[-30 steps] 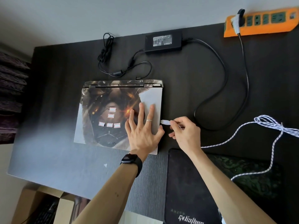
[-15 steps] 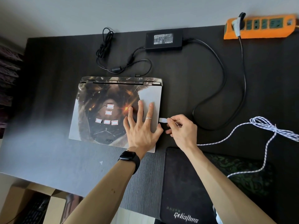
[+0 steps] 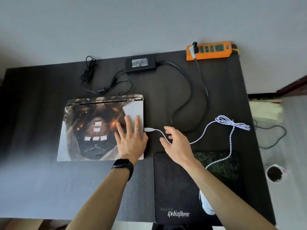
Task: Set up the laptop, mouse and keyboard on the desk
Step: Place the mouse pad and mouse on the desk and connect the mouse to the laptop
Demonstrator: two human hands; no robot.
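Note:
A closed laptop (image 3: 93, 128) with a printed skin lies on the black desk (image 3: 41, 180). My left hand (image 3: 130, 138) presses flat on the lid's right part, fingers spread. A white USB plug (image 3: 148, 129) sits in the laptop's right side. Its white braided cable (image 3: 224, 123) runs right and back over the black mouse pad (image 3: 176, 183) to a white mouse (image 3: 206, 205), mostly hidden under my right forearm. My right hand (image 3: 176, 141) hovers just right of the plug, fingers apart, holding nothing. No keyboard shows.
A black power brick (image 3: 140, 65) with coiled cords lies at the back, wired to an orange power strip (image 3: 209, 50) at the back right. Off the desk's right edge stand a white cup (image 3: 275, 173) and pale folded material (image 3: 265, 110).
My right hand pushed the white plug into the laptop's side, then let go and drew back to the right. The left hand stayed on the lid. The view pulled back.

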